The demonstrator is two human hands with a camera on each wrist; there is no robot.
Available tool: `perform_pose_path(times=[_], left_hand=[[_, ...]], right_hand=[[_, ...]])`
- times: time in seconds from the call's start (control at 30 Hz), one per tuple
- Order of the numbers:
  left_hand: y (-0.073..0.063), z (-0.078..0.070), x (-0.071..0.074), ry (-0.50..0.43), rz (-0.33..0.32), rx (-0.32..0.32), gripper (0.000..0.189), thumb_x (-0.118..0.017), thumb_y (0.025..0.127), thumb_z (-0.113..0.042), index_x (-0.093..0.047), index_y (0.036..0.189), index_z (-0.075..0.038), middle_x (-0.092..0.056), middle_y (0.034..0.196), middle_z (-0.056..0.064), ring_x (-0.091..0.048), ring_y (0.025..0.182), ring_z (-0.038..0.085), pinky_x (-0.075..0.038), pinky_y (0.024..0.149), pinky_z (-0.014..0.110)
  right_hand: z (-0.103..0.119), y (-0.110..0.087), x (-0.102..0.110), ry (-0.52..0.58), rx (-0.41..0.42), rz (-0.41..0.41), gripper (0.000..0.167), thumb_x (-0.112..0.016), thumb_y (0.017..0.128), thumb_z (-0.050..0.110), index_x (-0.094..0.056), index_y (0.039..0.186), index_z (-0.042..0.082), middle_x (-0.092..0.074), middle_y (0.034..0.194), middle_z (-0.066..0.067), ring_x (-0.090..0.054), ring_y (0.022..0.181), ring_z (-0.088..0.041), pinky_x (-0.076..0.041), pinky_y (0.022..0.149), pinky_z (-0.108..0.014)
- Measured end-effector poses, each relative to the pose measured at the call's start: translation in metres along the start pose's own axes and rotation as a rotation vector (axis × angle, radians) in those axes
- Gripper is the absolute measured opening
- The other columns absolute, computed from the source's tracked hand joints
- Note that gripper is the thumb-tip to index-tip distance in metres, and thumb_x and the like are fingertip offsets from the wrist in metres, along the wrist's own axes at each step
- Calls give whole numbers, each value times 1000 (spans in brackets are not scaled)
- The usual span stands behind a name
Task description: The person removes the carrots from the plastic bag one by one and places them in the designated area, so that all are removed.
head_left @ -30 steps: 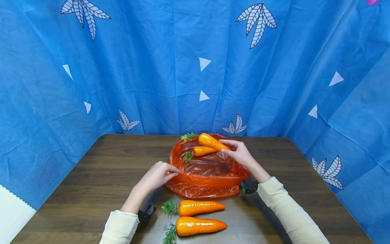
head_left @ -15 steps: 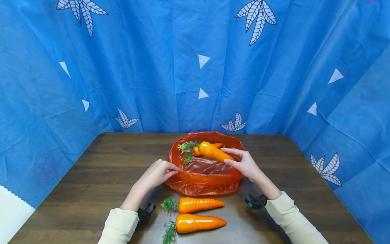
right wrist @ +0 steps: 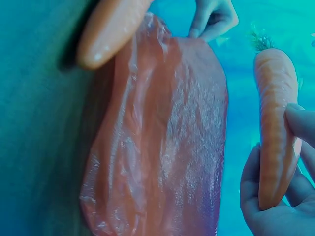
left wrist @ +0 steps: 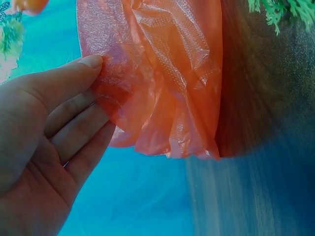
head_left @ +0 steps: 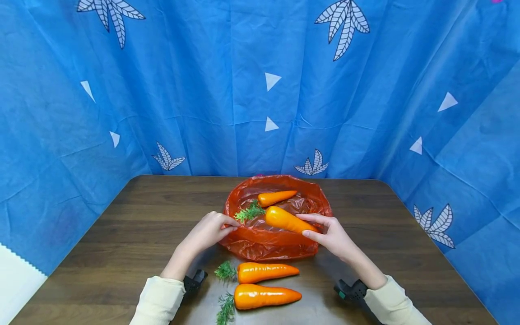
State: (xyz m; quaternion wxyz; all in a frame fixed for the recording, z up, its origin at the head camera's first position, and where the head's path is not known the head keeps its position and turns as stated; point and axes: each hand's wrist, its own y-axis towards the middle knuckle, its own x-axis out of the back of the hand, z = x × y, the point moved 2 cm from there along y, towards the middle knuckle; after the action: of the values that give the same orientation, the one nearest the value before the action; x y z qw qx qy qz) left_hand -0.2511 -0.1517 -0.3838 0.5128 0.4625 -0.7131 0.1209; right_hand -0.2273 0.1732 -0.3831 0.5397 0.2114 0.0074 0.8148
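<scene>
My left hand [head_left: 209,232] pinches the near left rim of a red plastic bag [head_left: 268,246]; in the left wrist view the thumb [left wrist: 81,73] presses the thin film against the fingers. My right hand [head_left: 331,232] grips a carrot [head_left: 286,220] by its narrow end, thumb on one side and fingers on the other. That carrot hangs over the bag's mouth, its green top [head_left: 248,213] pointing left. Inside the bag, toward the back, lies another carrot [head_left: 277,197]. The right wrist view shows the held carrot [right wrist: 276,123] upright beside the bag [right wrist: 162,132].
Two more carrots, a farther one [head_left: 266,272] and a nearer one [head_left: 266,297], lie side by side on the wooden table [head_left: 134,253] in front of the bag, green tops to the left. A blue curtain [head_left: 260,90] hangs behind and at both sides.
My right hand has brought the held carrot nearer, from over the bag's back rim to its near side, uncovering the carrot inside. My left hand has kept its pinch on the rim.
</scene>
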Motion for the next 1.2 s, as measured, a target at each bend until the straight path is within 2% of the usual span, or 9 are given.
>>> perform_pose_path(times=[0.2, 0.4, 0.67, 0.83, 0.97, 1.2], left_hand=[[0, 0, 0, 12, 8, -4, 9, -73, 81, -7, -75, 90, -7, -69, 82, -1, -61, 69, 7, -52, 63, 21], [1, 0, -1, 8, 1, -10, 11, -71, 83, -7, -76, 93, -8, -70, 84, -1, -62, 72, 7, -53, 65, 26], [0, 0, -1, 0, 3, -7, 11, -72, 83, -10, -76, 93, -11, -70, 85, -2, -61, 72, 5, -51, 64, 21], [0, -1, -1, -2, 8, -4, 11, -72, 83, -9, -76, 93, -10, -70, 85, -2, -61, 71, 4, -50, 64, 19], [1, -1, -1, -8, 8, -2, 11, -72, 83, -9, -76, 93, -9, -70, 85, -1, -63, 72, 6, -52, 65, 22], [0, -1, -1, -9, 10, 2, 11, -72, 83, -9, -76, 93, -9, -70, 85, -1, -62, 73, 6, -51, 65, 19]], right_hand=[[-4, -17, 2, 3, 33, 39, 36, -64, 89, 6, -59, 124, 1, -58, 122, -14, -57, 100, -22, -51, 81, -31], [-14, -33, 14, 10, 37, 82, 36, -62, 89, 2, -58, 124, -2, -59, 120, -11, -57, 100, -19, -50, 82, -30], [-28, -52, 38, 34, 53, 197, 35, -58, 90, -3, -57, 125, -2, -59, 122, -7, -56, 102, -17, -52, 79, -32], [-39, -63, 49, 40, 27, 248, 36, -58, 90, -3, -56, 126, -3, -59, 121, -5, -57, 100, -18, -52, 77, -33], [-49, -71, 59, 63, -3, 272, 35, -56, 91, -4, -56, 126, -3, -60, 120, -2, -57, 98, -17, -52, 77, -32], [-64, -80, 76, 169, -42, 350, 35, -50, 92, -8, -52, 127, -6, -60, 122, -3, -57, 99, -18, -52, 79, -31]])
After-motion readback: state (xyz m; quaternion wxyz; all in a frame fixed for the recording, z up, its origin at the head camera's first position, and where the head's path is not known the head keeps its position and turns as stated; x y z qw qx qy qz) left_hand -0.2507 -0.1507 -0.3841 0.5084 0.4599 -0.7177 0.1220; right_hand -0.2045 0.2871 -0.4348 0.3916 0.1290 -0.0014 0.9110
